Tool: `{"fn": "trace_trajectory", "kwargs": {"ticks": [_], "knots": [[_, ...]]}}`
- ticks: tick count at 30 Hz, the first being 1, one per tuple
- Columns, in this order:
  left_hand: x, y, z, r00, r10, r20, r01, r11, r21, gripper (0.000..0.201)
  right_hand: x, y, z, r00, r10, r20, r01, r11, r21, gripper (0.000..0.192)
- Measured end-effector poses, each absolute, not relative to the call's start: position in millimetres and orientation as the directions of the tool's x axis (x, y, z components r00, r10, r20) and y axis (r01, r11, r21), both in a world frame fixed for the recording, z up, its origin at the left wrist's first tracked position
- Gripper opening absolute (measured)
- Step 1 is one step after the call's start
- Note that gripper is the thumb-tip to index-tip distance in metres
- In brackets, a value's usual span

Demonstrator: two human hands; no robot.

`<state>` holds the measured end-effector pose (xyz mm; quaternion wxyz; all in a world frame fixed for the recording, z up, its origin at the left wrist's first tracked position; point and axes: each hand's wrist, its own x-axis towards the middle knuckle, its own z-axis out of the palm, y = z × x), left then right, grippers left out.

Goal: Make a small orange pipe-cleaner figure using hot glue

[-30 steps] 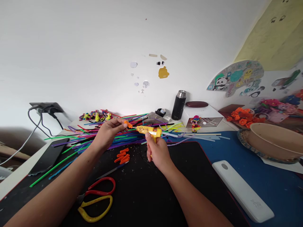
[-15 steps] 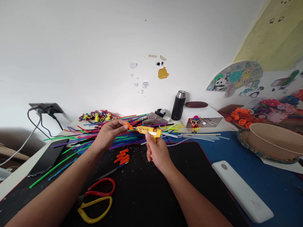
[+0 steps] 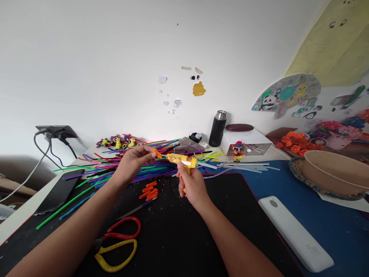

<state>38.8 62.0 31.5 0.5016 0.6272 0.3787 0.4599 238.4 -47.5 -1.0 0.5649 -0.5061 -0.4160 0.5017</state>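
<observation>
Head view, craft table. The right hand [image 3: 192, 187] is closed around the handle of a yellow plastic glue gun [image 3: 181, 159], index finger laid along the trigger side; the gun's barrel is smeared with dried glue, and its nozzle points left. The left hand [image 3: 131, 161] pinches a small, fuzzy orange piece [image 3: 157, 154] between thumb and fingertips, held directly at the nozzle tip; whether the two touch cannot be told. Both are raised above a matte black mat [image 3: 184, 234], in front of the hands rather than resting on it.

On the mat below lie short orange cut pieces [image 3: 149, 191], rod-like and fuzzy, with fine scraps around them. Nearer the viewer are scissors [image 3: 118, 243] with one red and one yellow loop handle. Behind the hands spreads a heap of long, thin coloured stems [image 3: 121, 163]. A flat black phone [image 3: 59, 191] lies far left; a smooth white oblong case [image 3: 295, 232] lies right on blue cloth; a black cylindrical flask [image 3: 218, 128] with metal cap stands by the wall.
</observation>
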Motion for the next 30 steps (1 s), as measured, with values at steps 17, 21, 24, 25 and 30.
{"fn": "trace_trajectory", "kwargs": {"ticks": [17, 21, 24, 25, 30], "knots": [[39.1, 62.8, 31.6, 0.260, 0.934, 0.247, 0.052, -0.269, 0.962, 0.036, 237.0, -49.4, -7.1, 0.130, 0.991, 0.014, -0.053, 0.021, -0.998, 0.063], [40.8, 61.5, 33.4, 0.264, 0.935, 0.237, 0.061, -0.262, 0.963, 0.040, 237.0, -49.7, -6.5, 0.118, 0.992, 0.034, -0.053, 0.040, -0.998, 0.062], [38.9, 61.5, 37.5, 0.241, 0.937, 0.254, 0.064, -0.276, 0.959, 0.041, 237.9, -51.3, -1.6, 0.091, 0.995, 0.044, -0.076, 0.051, -0.996, 0.063], [37.4, 62.2, 39.4, 0.228, 0.938, 0.261, 0.053, -0.279, 0.959, 0.041, 238.0, -52.1, 0.2, 0.082, 0.995, 0.049, -0.085, 0.056, -0.995, 0.063], [27.5, 67.9, 50.6, 0.183, 0.937, 0.297, -0.046, -0.294, 0.955, 0.038, 234.7, -56.5, 0.4, 0.068, 0.995, 0.079, -0.041, 0.082, -0.996, 0.061]]}}
